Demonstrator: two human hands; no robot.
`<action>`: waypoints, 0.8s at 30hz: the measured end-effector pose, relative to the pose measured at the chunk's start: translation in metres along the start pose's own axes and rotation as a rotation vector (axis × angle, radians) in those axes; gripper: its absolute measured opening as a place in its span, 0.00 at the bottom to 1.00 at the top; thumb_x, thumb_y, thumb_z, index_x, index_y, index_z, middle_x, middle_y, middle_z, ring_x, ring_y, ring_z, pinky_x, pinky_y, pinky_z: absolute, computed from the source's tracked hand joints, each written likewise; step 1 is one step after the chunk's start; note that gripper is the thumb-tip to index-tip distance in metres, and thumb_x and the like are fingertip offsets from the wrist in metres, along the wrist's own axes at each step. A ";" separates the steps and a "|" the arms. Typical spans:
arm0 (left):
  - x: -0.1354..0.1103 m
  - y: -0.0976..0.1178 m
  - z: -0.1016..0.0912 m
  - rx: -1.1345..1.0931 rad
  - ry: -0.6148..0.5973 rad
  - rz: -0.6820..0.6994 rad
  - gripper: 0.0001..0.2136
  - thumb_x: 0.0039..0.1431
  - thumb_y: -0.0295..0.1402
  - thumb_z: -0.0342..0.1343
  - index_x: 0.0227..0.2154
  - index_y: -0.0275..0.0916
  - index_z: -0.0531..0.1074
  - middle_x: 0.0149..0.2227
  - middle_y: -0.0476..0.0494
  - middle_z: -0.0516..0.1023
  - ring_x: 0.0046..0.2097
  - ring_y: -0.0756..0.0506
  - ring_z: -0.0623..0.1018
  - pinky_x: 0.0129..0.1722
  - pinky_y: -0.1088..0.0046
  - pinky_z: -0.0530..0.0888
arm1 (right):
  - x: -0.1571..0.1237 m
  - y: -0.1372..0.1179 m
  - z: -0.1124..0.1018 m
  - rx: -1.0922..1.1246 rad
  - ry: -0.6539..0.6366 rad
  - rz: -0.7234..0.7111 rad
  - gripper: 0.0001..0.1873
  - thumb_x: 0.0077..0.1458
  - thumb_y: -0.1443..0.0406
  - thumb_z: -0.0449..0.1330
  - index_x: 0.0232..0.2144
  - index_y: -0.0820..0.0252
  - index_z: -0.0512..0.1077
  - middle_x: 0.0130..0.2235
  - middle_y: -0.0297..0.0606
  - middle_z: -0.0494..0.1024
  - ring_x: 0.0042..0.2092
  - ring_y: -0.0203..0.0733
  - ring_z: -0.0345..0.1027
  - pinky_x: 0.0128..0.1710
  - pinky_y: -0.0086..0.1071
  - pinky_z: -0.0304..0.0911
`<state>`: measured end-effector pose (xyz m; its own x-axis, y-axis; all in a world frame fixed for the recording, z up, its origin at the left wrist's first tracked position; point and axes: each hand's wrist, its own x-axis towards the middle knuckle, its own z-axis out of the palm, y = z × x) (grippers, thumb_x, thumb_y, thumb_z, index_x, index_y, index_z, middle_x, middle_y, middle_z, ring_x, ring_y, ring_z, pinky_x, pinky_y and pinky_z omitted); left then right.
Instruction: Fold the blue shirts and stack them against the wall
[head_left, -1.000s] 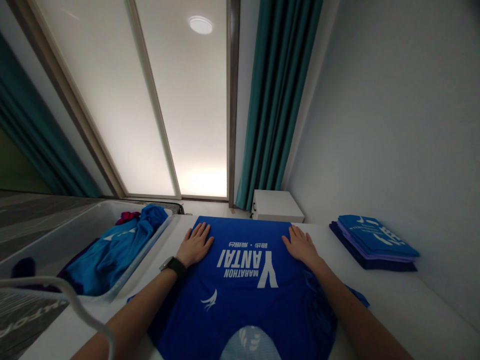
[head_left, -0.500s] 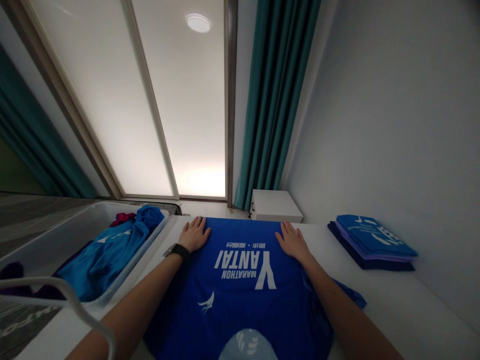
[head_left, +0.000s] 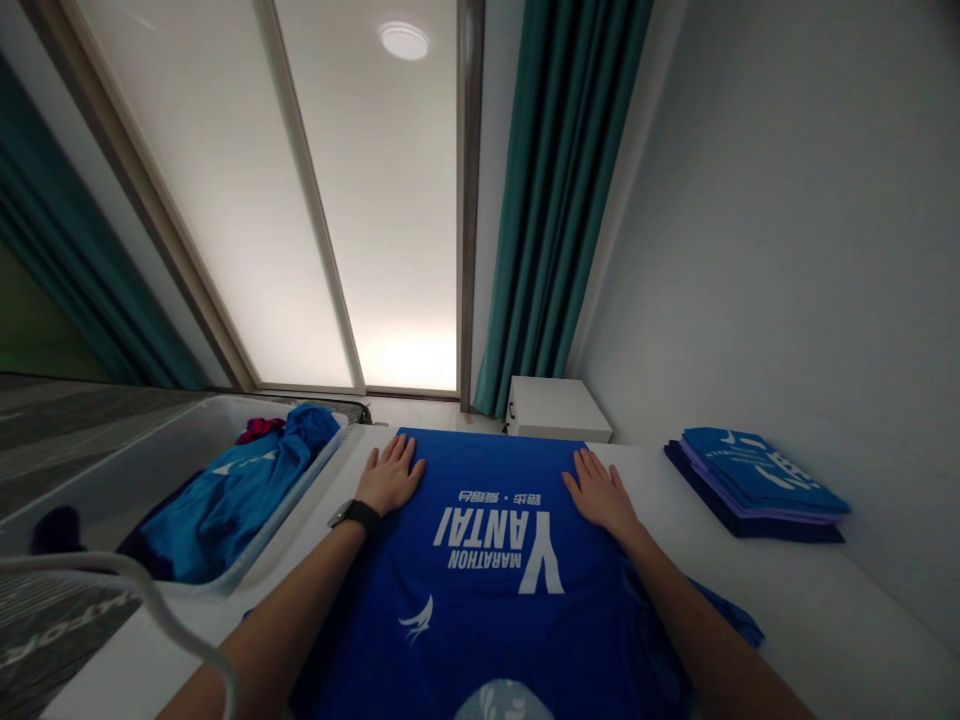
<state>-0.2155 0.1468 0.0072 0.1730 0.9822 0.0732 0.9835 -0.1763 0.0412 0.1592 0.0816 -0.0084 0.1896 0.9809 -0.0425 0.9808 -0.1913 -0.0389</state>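
Observation:
A blue T-shirt (head_left: 495, 640) with white marathon lettering lies spread on the white table (head_left: 750, 600), its print upside down to me. On its far left corner rests my left hand (head_left: 390, 475), palm down with fingers spread. My right hand (head_left: 602, 492) lies flat on the far right edge of the shirt, fingers stretched out. Neither hand grips the cloth. A sleeve of the shirt sticks out to the right from beneath my right forearm. The shirt's near end runs out of view at the bottom.
A stack of folded shirts (head_left: 757, 480) sits on the table at right, by the wall. To the left, a white plastic tub (head_left: 180, 425) holds crumpled clothes (head_left: 232, 500). A pale cable (head_left: 169, 620) curves across the lower left. Beyond the table stands a white cabinet (head_left: 559, 405).
My right hand has slid slightly outward along the shirt's far edge, which now looks flatter and wider. My left hand stays near the far left corner. The view has shifted slightly.

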 end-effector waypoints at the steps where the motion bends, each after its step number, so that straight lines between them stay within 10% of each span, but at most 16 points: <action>1: 0.000 0.000 0.000 -0.001 -0.001 0.002 0.29 0.67 0.45 0.34 0.66 0.37 0.53 0.69 0.40 0.49 0.69 0.41 0.50 0.65 0.51 0.49 | -0.001 0.000 0.000 0.002 0.001 0.002 0.36 0.65 0.52 0.34 0.67 0.68 0.45 0.70 0.43 0.42 0.70 0.44 0.32 0.66 0.49 0.30; 11: 0.001 0.017 -0.005 -0.009 0.025 0.021 0.28 0.67 0.44 0.35 0.64 0.35 0.57 0.67 0.38 0.54 0.68 0.40 0.52 0.65 0.49 0.47 | 0.000 -0.001 -0.001 0.013 0.014 0.000 0.36 0.65 0.51 0.35 0.68 0.67 0.44 0.70 0.41 0.42 0.70 0.43 0.31 0.66 0.48 0.30; 24: -0.027 0.180 -0.008 -0.282 0.090 0.522 0.21 0.64 0.39 0.46 0.58 0.41 0.64 0.62 0.39 0.65 0.63 0.40 0.63 0.62 0.56 0.59 | -0.002 -0.002 -0.003 0.041 0.026 -0.004 0.35 0.65 0.52 0.36 0.68 0.67 0.45 0.70 0.42 0.44 0.70 0.42 0.32 0.66 0.48 0.29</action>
<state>-0.0439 0.0878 0.0204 0.6121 0.7539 0.2384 0.7154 -0.6565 0.2393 0.1567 0.0804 -0.0055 0.1874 0.9821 -0.0167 0.9788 -0.1882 -0.0803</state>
